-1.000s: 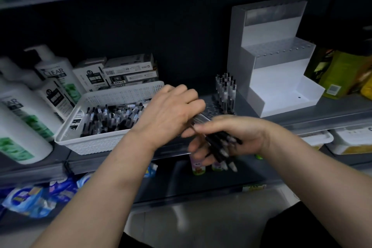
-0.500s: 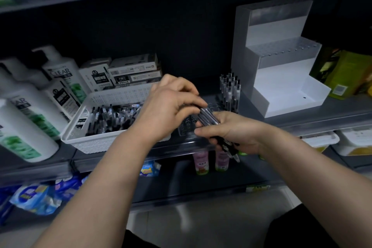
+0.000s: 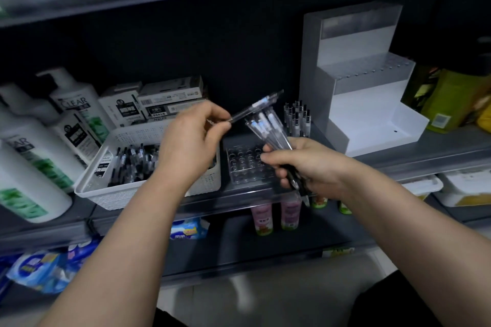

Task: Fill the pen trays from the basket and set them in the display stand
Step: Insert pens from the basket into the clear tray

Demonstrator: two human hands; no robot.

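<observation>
My left hand (image 3: 192, 141) pinches a single clear pen (image 3: 256, 107) by its tip end, the pen slanting up to the right. My right hand (image 3: 305, 164) grips a bundle of pens (image 3: 268, 127) fanned upward. Below the hands a clear pen tray (image 3: 244, 164) with rows of empty holes lies on the shelf. Behind it several pens (image 3: 297, 119) stand upright in a second tray. The white basket (image 3: 106, 188) at the left holds many loose pens. A white stepped display stand (image 3: 366, 103) rises at the right, its tiers bare.
Shampoo bottles (image 3: 39, 146) crowd the shelf's left end, with pen boxes (image 3: 162, 103) behind the basket. Green packages (image 3: 451, 98) sit right of the stand. A lower shelf holds small bottles (image 3: 289, 210) and blue packs (image 3: 39, 271). An upper shelf overhangs.
My left hand has drawn one pen out of the bundle and lifted it up and left. My right hand has tilted the bundle upright above the tray.
</observation>
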